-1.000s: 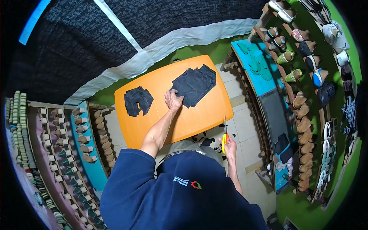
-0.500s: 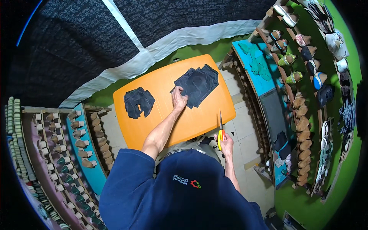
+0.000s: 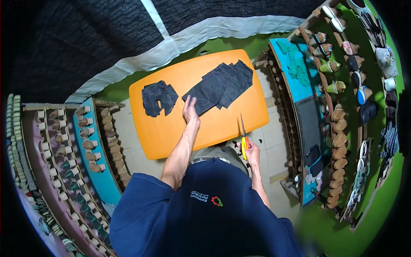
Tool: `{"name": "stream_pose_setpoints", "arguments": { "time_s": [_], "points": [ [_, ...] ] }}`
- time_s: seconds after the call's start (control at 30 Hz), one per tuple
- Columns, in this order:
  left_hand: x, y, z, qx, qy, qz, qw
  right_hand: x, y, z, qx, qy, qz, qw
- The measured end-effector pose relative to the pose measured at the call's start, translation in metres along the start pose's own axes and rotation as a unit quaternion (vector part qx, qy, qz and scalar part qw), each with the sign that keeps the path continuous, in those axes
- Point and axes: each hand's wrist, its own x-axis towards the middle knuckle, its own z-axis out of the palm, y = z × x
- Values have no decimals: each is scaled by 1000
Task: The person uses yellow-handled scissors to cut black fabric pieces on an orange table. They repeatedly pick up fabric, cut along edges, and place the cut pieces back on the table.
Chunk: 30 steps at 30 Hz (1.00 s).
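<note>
Our left hand (image 3: 190, 112), fingers spread, rests on black fabric pieces (image 3: 218, 85); at four o'clock, right hand (image 3: 251, 152) grips yellow-handled scissors (image 3: 243, 136).

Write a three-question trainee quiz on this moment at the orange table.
1. True or false: the right hand holds scissors with yellow handles.
2. What does the left hand rest on? A) the bare orange table B) the large stack of dark cut pieces C) the small dark pile
3. Fill in: the scissor blades point ____ from the person.

Key: 1 true; 2 B; 3 away.
</note>
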Motion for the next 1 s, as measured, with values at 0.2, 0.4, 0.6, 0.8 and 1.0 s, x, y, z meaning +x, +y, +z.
{"name": "stream_pose_setpoints", "arguments": {
  "time_s": [0.2,0.4,0.6,0.8,1.0],
  "points": [
    [-28,-6,-10,76,21,31,996,16,0,4,-52,-71,-9,996],
    [-63,-19,-32,-24,56,-62,996,3,-24,6,50,-270,100,956],
    [-105,-36,-48,45,32,-31,998,8,-5,26,69,-346,117,928],
    [-126,-56,-58,38,50,-30,998,15,1,30,72,-330,111,935],
    [-134,-60,-56,44,49,-44,997,26,4,29,57,-315,84,943]
  ]
}}
